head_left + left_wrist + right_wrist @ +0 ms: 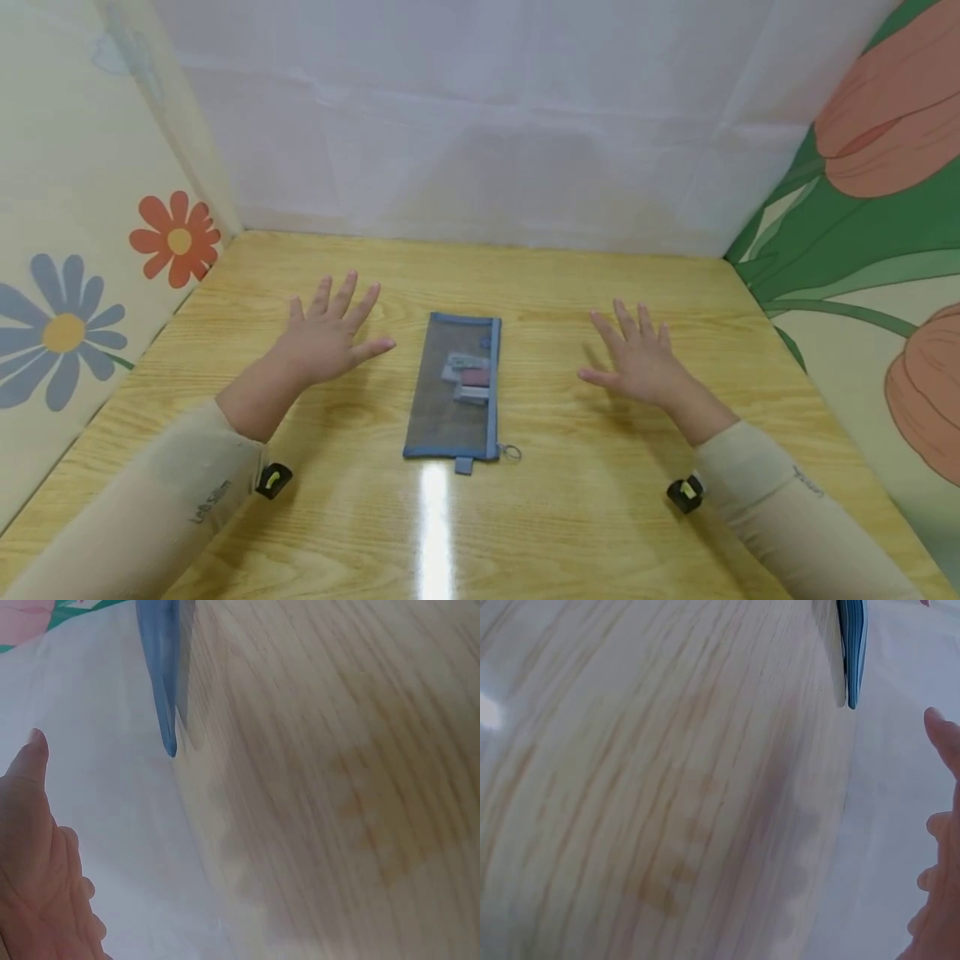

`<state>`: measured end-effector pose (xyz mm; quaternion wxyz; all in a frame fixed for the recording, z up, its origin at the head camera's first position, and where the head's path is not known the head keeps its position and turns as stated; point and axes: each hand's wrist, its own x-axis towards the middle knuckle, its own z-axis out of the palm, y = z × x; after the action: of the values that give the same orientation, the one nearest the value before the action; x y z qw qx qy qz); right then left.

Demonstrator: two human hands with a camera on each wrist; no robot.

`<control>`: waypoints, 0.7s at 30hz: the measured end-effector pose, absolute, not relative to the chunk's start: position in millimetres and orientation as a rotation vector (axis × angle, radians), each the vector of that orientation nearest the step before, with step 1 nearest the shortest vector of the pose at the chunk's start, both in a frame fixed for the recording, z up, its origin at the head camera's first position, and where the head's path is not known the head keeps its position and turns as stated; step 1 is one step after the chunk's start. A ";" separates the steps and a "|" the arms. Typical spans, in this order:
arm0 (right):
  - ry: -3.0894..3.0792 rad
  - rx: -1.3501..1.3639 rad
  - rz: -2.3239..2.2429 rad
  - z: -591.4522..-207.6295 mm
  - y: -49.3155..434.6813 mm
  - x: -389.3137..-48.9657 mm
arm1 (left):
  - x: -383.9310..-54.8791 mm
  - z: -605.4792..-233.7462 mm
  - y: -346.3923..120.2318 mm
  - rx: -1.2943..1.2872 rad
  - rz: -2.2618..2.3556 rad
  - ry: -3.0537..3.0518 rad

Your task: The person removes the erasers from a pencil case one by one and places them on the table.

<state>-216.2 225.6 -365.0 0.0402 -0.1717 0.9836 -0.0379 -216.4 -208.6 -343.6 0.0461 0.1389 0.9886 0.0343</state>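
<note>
A flat mesh zipper pouch [446,417] with blue edging lies on the table between my two hands. Through its mesh show several small items [472,377], pale and pink, near the right side. A ring [512,452] hangs from its lower right corner. Left of the pouch, my left hand [322,342] is spread with fingers straight, holding nothing. My right hand [637,362] is spread the same way on the other side, apart from the pouch. The pouch's blue edge [161,675] shows in the left wrist view, and the blue edge [853,652] also in the right wrist view.
The wooden table [337,517] meets a white sheet [480,167] hanging at the back. Side panels painted with flowers [178,242] stand left and right. A small black device [273,481] sits at the left cuff, another black device [686,493] at the right.
</note>
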 end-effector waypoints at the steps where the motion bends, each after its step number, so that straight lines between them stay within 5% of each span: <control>1: 3.015 -0.528 -0.116 -365.2 225.0 -216.5 | -216.8 -343.9 -206.5 0.431 0.110 3.018; 21: 3.009 -0.607 -0.186 -369.8 215.1 -218.6 | -219.7 -358.1 -146.9 0.614 0.142 2.981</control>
<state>-218.6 215.1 -369.8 0.0332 -0.1973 0.9779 -0.0604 -219.7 -146.9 -358.1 0.0476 0.2012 0.9773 0.0464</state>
